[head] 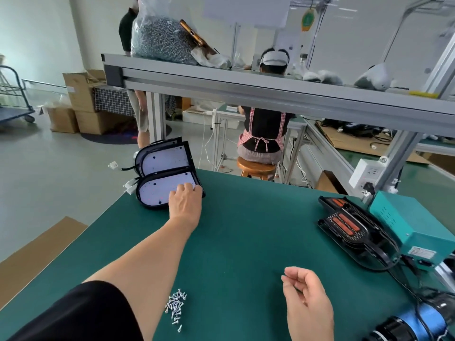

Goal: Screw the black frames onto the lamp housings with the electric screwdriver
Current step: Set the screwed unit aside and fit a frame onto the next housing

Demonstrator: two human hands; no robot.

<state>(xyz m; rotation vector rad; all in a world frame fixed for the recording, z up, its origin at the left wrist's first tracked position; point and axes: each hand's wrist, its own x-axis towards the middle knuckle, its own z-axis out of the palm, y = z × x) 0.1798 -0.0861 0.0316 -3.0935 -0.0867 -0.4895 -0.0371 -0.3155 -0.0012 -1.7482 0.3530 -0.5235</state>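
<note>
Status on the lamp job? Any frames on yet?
Done: nothing visible; the housings show bare white panels. In hand: left hand grips the near housing. Left: frames stacked at right, screws loose, screwdriver lying idle, right hand empty.

A single wide-angle camera sits on the person's head and looks forward and down over the green table (246, 230). It is close enough that both arms enter from the bottom edge, the left hand (185, 200) gripping the lamp housing (152, 193) at the table's far left corner and the right hand (307, 299) hanging near the lens at lower right. The view also takes in the aluminium shelf rail (270, 92) crossing overhead and the workshop beyond, straight edges bowing toward the borders.
</note>
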